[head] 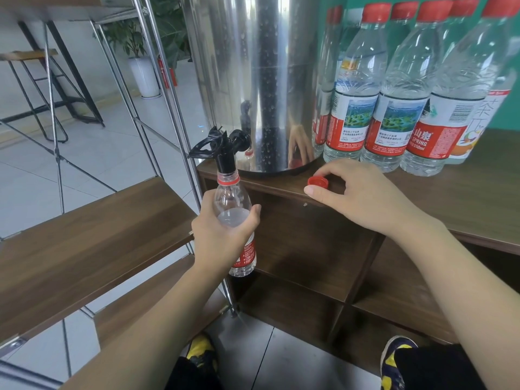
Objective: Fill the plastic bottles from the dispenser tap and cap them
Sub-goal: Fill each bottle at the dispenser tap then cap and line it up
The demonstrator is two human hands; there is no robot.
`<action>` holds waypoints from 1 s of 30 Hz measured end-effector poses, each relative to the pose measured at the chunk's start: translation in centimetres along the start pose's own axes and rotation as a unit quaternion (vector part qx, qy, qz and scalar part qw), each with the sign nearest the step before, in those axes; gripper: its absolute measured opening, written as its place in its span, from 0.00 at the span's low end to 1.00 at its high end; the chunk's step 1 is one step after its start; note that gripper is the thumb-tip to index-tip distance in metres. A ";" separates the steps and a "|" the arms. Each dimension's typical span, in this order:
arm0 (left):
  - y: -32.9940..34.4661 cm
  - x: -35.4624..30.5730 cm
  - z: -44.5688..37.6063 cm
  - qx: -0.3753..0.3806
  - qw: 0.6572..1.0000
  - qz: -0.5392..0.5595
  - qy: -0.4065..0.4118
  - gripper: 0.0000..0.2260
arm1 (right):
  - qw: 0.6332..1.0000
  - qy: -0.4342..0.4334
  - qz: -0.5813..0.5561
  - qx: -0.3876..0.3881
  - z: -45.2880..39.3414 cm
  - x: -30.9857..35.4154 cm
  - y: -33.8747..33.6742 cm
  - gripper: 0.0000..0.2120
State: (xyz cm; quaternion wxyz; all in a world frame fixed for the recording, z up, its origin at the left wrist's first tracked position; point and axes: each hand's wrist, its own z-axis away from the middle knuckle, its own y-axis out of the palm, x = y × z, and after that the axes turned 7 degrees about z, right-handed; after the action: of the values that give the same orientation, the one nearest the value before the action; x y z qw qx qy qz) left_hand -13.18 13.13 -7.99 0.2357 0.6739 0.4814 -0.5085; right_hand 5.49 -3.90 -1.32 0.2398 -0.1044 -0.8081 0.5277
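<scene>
Now left hand (222,235) grips bottle (235,218); right hand (363,192) apparently pinches cap (318,182).

A dark wood-grain cabinet top (464,198) carries a steel dispenser (253,80) at its far left corner. Right of the dispenser stands a cluster of red-capped water bottles (394,108). A loose red cap (318,182) lies near the front edge, just in front of the dispenser, with a hand (363,192) resting on it
</scene>
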 end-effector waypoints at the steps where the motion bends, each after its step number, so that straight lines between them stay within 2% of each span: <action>1: 0.0 0.0 0.0 0.001 1.000 -0.001 0.000 0.31 | 1.000 0.000 -0.001 -0.001 0.0 0.0 0.0 0.22; 12: 0.0 0.2 0.0 0.005 1.000 -0.006 -0.002 0.31 | 1.000 0.002 0.005 0.000 0.1 0.2 0.0 0.22; 18: 0.1 0.1 0.0 0.004 1.000 -0.005 -0.004 0.32 | 1.000 0.023 0.002 -0.006 0.2 0.3 -0.2 0.29; 26: 0.1 0.0 0.0 0.004 1.000 -0.002 -0.004 0.32 | 1.000 0.014 -0.012 -0.008 0.4 0.5 -0.4 0.21; 30: 0.0 0.1 0.0 0.004 1.000 -0.006 -0.008 0.30 | 1.000 0.005 -0.013 -0.008 0.4 0.4 -0.4 0.20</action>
State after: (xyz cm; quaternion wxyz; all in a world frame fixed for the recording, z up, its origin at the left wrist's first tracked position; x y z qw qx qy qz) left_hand -13.17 13.13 -8.05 0.2332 0.6678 0.4818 -0.5172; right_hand 4.93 -4.21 -1.00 0.2497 -0.0983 -0.8127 0.5172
